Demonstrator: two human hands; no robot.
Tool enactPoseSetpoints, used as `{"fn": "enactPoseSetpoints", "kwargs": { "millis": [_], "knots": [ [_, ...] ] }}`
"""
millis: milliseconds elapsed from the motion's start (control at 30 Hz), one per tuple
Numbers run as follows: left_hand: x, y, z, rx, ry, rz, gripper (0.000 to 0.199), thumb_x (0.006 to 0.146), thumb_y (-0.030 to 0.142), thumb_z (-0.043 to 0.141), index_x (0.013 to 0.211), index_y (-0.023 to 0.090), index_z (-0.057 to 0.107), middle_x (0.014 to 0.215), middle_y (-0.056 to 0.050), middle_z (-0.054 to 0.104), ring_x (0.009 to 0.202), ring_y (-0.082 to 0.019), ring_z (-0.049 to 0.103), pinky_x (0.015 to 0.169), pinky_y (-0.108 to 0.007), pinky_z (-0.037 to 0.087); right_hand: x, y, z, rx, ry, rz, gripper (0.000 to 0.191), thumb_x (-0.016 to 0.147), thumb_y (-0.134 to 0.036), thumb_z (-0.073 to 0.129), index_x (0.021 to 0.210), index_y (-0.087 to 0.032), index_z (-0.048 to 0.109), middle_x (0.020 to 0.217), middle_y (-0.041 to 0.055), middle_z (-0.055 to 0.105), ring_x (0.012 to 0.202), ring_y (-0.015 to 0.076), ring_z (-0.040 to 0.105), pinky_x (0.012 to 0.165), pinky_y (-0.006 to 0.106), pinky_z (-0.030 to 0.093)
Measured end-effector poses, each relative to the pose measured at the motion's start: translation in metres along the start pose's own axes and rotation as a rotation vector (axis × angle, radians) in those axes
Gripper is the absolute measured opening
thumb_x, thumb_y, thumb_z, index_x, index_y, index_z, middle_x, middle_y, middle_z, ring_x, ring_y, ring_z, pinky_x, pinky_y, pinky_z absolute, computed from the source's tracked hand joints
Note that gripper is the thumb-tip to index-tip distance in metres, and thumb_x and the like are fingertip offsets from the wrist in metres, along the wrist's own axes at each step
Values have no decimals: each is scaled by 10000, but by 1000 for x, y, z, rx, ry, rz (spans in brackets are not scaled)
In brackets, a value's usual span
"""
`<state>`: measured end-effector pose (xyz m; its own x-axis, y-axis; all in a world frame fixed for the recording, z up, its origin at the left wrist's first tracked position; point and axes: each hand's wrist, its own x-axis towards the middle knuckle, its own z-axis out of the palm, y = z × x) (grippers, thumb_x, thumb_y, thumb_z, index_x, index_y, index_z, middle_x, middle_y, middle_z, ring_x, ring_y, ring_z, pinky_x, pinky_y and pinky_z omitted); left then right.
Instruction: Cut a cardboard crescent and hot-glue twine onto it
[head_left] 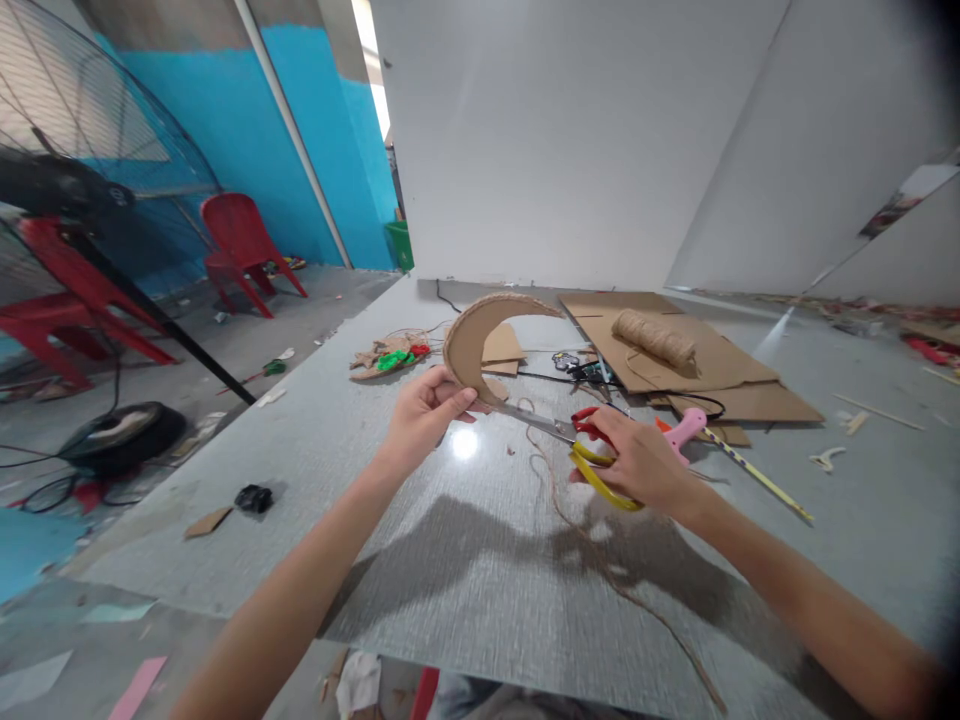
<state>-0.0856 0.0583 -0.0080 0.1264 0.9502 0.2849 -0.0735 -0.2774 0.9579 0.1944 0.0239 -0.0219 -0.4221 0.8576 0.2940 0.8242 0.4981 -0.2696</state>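
Observation:
My left hand (431, 415) pinches the lower part of a crescent-shaped cardboard piece (466, 345), held up above the table. Twine seems to run along the crescent's outer edge. In my right hand (637, 460) is a pair of scissors (596, 475) with one red and one yellow handle loop. The blades point left and reach the crescent's lower end, close to my left fingers. Whether the blades touch the cardboard or twine I cannot tell. A loose strand of twine (637, 597) trails over the table below the scissors toward the front edge.
Flat cardboard sheets (735, 400) carry a twine roll (655, 338) at the right back. Beside my right hand lie a pink-handled tool (686, 432) and a yellow patterned stick (757, 474). Green and red craft pieces (401, 357) lie left; a black crumpled scrap (253, 498) sits near the left edge.

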Motion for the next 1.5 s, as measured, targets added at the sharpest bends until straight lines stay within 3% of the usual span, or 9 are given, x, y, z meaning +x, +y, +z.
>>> {"fn": "enactPoseSetpoints", "kwargs": {
  "millis": [200,367,567,767,1000,1200,1300,1400,1500],
  "knots": [
    [1,2,0,-1,-1,-21,452,634,555,797,776,182,586,640,-15,707,624,-192,709,532,-246,564,0,4,-3,39,19,15,468,789,-588,614,1062,-213,556,1020,79,662,831,247,656,666,337,470],
    [4,-3,-4,20,-23,-63,457,653,554,779,867,186,613,743,-35,735,701,-212,722,549,-252,554,3,20,-12,117,146,77,503,751,-540,655,1118,-210,560,1011,95,678,841,261,657,691,347,499],
    [9,-18,-11,59,-154,-145,369,658,500,774,819,187,662,736,-27,708,675,-148,670,483,-173,460,-6,30,-27,175,204,109,520,732,-537,677,1114,-202,567,975,89,688,831,262,666,715,359,520],
    [9,-16,-12,131,-380,-287,244,664,374,769,816,191,716,684,-25,692,539,-113,592,430,-163,412,-37,44,-54,147,232,278,448,790,-532,608,1090,-200,589,1010,118,704,842,282,685,704,382,548],
    [-3,-23,-3,219,-723,-538,213,578,301,778,749,186,728,585,18,638,502,-119,569,490,-203,484,-6,95,-54,-104,-22,334,313,761,-409,658,1010,-225,703,1005,86,738,837,262,692,718,342,531],
    [-14,-35,13,270,-792,-615,251,623,331,752,817,195,670,645,35,593,558,-119,563,562,-223,510,37,152,-40,-154,-9,410,364,802,-356,610,1031,-92,710,1046,181,717,892,281,671,701,311,485],
    [-16,-40,20,264,-839,-629,254,688,399,722,791,183,636,654,32,559,572,-112,543,565,-216,498,42,174,-37,-142,-61,397,322,798,-295,617,1035,-100,714,972,131,741,802,228,674,669,267,473],
    [-16,-44,23,272,-870,-641,329,767,496,650,730,174,594,637,32,508,571,-109,517,554,-210,483,38,182,-39,-143,-121,375,296,800,-311,624,995,-113,724,905,110,746,755,223,667,671,280,476],
    [-16,-48,22,303,-864,-647,389,801,543,606,691,173,561,611,36,467,550,-104,492,531,-201,454,25,173,-49,-174,-116,337,338,785,-268,611,1080,-126,694,1098,151,699,976,294,640,825,362,475]
  ]
}}
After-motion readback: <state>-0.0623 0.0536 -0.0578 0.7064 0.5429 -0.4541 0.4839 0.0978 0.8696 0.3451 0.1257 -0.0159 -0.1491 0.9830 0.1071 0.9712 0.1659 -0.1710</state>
